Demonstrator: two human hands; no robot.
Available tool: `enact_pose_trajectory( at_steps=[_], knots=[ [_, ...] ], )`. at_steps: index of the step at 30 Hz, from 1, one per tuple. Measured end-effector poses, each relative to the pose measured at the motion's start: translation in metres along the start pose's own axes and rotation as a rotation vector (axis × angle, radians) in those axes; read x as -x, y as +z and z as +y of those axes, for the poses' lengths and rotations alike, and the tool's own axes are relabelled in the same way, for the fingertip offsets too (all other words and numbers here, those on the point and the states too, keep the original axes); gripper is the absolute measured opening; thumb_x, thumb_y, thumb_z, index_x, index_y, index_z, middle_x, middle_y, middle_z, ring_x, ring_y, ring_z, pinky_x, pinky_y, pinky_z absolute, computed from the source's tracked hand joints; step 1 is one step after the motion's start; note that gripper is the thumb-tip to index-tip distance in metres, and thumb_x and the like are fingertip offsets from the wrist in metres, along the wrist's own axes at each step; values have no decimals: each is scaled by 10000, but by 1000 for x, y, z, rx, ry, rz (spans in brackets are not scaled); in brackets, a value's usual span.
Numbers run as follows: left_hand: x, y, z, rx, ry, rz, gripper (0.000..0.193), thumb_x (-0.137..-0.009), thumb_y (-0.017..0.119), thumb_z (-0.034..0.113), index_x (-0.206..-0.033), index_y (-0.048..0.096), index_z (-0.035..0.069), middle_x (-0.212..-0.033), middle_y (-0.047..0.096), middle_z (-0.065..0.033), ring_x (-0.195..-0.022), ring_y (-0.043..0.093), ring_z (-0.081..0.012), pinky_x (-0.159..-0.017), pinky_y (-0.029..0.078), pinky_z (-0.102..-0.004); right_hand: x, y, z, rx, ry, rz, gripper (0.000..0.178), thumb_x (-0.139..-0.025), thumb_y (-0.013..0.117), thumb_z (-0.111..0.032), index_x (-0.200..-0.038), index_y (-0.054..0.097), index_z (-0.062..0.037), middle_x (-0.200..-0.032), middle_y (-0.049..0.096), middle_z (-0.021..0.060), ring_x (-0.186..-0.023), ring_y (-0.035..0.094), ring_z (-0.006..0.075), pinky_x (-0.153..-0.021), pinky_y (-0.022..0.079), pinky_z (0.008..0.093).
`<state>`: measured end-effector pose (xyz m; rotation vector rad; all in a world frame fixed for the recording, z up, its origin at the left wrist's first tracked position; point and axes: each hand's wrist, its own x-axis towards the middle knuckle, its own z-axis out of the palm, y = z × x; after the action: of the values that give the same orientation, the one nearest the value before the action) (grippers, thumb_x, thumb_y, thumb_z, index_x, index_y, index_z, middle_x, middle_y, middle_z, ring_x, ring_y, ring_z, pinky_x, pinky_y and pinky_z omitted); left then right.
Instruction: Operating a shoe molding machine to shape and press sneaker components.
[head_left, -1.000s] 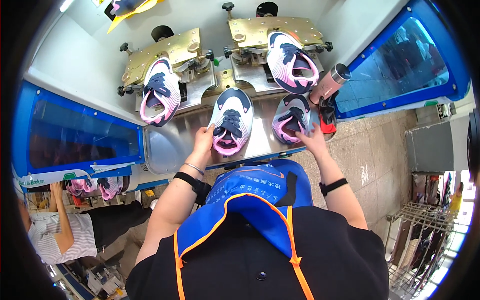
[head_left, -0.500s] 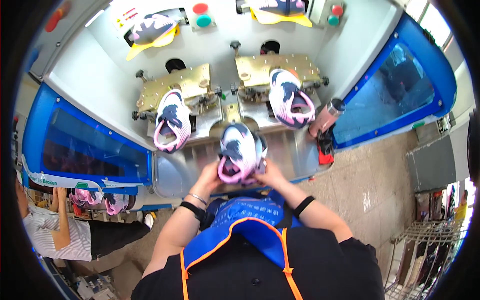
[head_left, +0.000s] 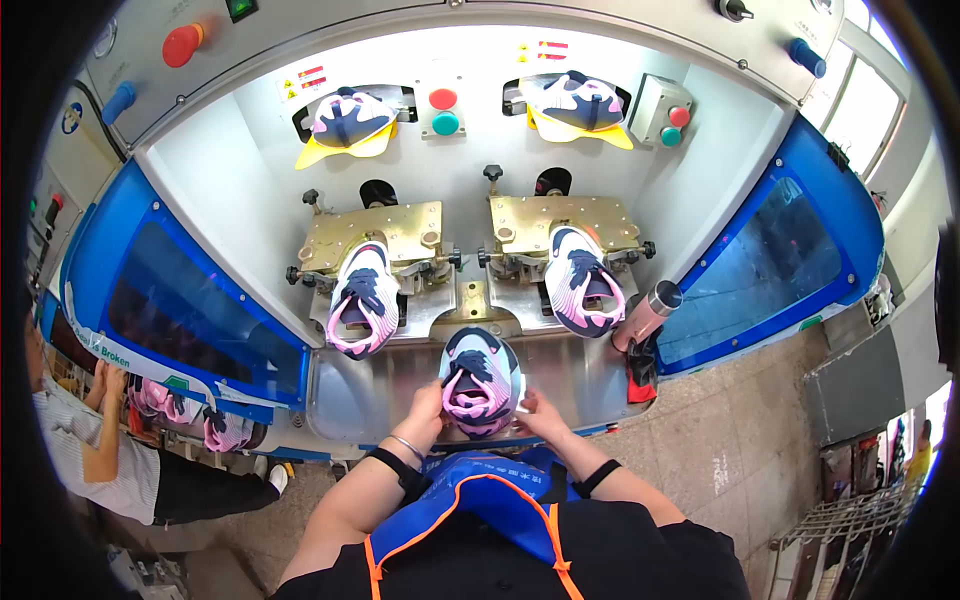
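A pink, white and dark-blue sneaker (head_left: 478, 392) is at the front edge of the metal tray, toe pointing away from me. My left hand (head_left: 428, 406) grips its left side, fingers partly hidden by the shoe. My right hand (head_left: 541, 414) is just off its right side, fingers curled at a small white piece I cannot make out. Two similar sneakers are mounted beyond it: a left one (head_left: 362, 300) and a right one (head_left: 585, 282), each against a brass-coloured plate, the left plate (head_left: 375, 230) and the right plate (head_left: 560, 217).
The metal tray (head_left: 345, 395) spans the machine's front. A pink bottle (head_left: 650, 315) stands at its right end above a black-and-red bundle (head_left: 642, 370). Blue-framed doors flank the opening. Two uppers sit on yellow holders (head_left: 345, 150) at the back. A person (head_left: 95, 450) works at the left.
My view has tilted up, so the machine appears lower. The held sneaker has turned more upright in view. My right hand has drawn slightly away from its side; my left hand keeps its grip.
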<state>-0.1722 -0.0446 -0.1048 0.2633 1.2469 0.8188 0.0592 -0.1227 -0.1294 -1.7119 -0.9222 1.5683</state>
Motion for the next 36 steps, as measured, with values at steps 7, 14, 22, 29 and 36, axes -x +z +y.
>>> enact_pose_trajectory(
  at_steps=[7,14,22,29,36],
  knots=[
    [39,-7,13,-797,900,76,787,-886,664,498,-1465,349,67,-1461,353,-257,-1353,372,-376,-1096,350,-437,28,-44,-30,-117,-48,95,720,-892,645,-141,-1505,268,-114,-1335,502,169,-934,683,244,-639,584,350],
    [93,30,21,-1685,1383,-178,767,-618,855,406,-1323,573,295,-1493,384,-109,-1437,217,-454,-1039,338,-640,33,-39,-16,95,26,-151,577,-909,646,-211,-1429,417,-109,-1219,597,87,-934,677,181,-683,546,285],
    [74,69,17,-1798,1247,-246,606,-614,834,310,-1191,650,297,-1316,542,-42,-1378,326,-461,-899,491,-580,27,-29,-33,291,-180,-115,569,-887,642,-177,-1411,441,-84,-1201,613,122,-873,682,203,-739,544,324],
    [62,60,10,-1349,1276,-166,756,-604,862,282,-1272,550,115,-1363,465,-171,-1376,297,-475,-1127,340,-505,70,-14,-82,394,-582,118,354,-838,672,-115,-1176,582,-53,-1042,621,108,-807,665,213,-725,530,333],
    [92,60,27,-1113,1403,-366,645,-700,794,213,-1272,554,34,-1429,412,-254,-1325,403,-454,-1104,354,-484,92,11,-139,550,-1041,204,312,-758,715,-80,-1060,637,-72,-1049,614,105,-979,609,318,-830,496,386]
  ],
)
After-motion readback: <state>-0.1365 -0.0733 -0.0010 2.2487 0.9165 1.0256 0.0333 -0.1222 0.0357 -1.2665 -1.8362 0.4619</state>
